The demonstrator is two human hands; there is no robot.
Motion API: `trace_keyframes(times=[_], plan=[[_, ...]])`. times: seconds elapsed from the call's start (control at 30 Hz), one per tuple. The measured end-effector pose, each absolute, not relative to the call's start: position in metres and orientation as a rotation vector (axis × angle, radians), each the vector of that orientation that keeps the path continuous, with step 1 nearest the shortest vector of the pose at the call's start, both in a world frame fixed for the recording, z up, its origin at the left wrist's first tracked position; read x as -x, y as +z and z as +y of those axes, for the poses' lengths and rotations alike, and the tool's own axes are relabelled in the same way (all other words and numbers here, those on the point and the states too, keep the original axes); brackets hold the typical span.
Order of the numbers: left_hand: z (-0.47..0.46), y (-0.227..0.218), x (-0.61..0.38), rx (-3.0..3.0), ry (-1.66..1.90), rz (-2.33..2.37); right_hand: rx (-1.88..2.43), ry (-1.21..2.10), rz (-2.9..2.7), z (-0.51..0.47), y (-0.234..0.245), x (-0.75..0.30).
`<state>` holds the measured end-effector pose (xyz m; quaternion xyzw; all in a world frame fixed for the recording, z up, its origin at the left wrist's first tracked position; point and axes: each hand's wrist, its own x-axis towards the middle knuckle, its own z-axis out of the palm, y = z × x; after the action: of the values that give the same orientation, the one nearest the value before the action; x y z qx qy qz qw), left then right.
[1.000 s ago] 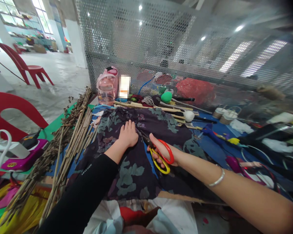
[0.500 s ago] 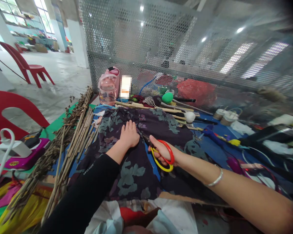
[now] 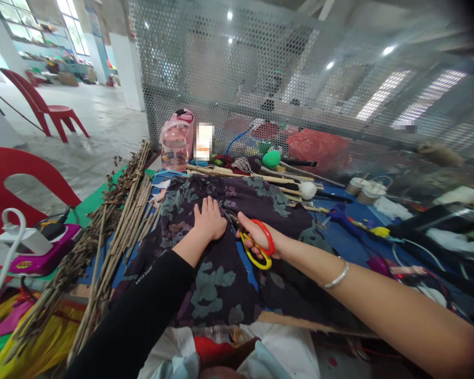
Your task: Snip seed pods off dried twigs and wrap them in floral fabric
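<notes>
Dark floral cloth [image 3: 213, 292] lies spread across the blue tabletop [image 3: 343, 226], directly beneath the left hand [image 3: 210, 222], and look at those fingers: fanned out, palm down, pressing on the fabric, gripping nothing! Just beside it comes the right hand [image 3: 258, 234], fingers curled through the loops of the red-and-yellow scissors [image 3: 244, 239], a firm grasp there. Their dark blades [image 3: 232, 217] point at the cloth close by the left hand, though how far apart they stand I can't tell. Below them a slit runs toward the near edge, blue showing through! And against half a second ago, the right hand has slid forward and inward, scissors and silver bangle [image 3: 338, 275] with it, while the left holds practically the same spot on the cloth.
</notes>
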<state>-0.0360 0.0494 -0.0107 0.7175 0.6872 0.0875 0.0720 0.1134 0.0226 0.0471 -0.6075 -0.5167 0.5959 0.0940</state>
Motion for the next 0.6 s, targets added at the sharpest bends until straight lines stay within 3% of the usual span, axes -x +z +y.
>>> trace_keyframes(times=[0.6], plan=[[0.047, -0.005, 0.034, -2.096, 0.292, 2.062, 1.851, 1.743, -1.396, 0.005, 0.047, -0.127]])
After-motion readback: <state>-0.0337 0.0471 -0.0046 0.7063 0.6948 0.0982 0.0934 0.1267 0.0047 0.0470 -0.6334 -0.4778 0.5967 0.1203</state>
